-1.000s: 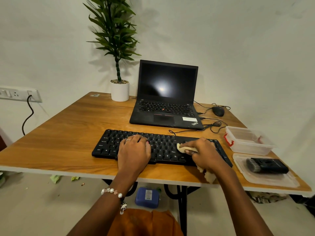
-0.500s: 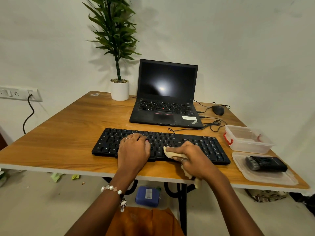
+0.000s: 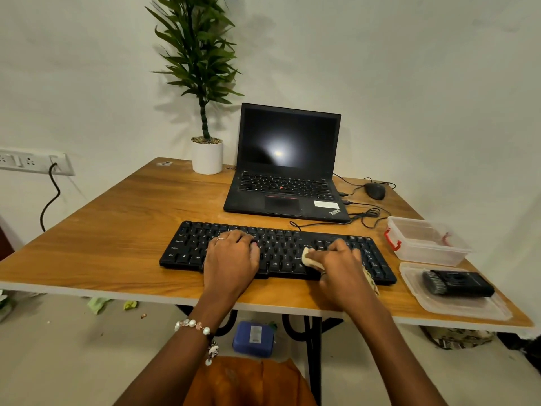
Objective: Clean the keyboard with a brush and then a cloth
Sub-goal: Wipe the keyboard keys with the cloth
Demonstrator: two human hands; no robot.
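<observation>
Black keyboard [image 3: 278, 250] near table [image 3: 117, 230] front edge, centre. Left hand [image 3: 231, 259] flat on left-middle keys, fingers relaxed. Right hand [image 3: 336, 268] fingers curled, pinching cream cloth [image 3: 308, 257] against right-middle keys. Brush [image 3: 456, 284] on lid [image 3: 456, 306] at front-right corner.

Wooden table [image 3: 96, 247], pale wall [image 3: 424, 83], seemingly concrete floor [image 3: 58, 361]
</observation>
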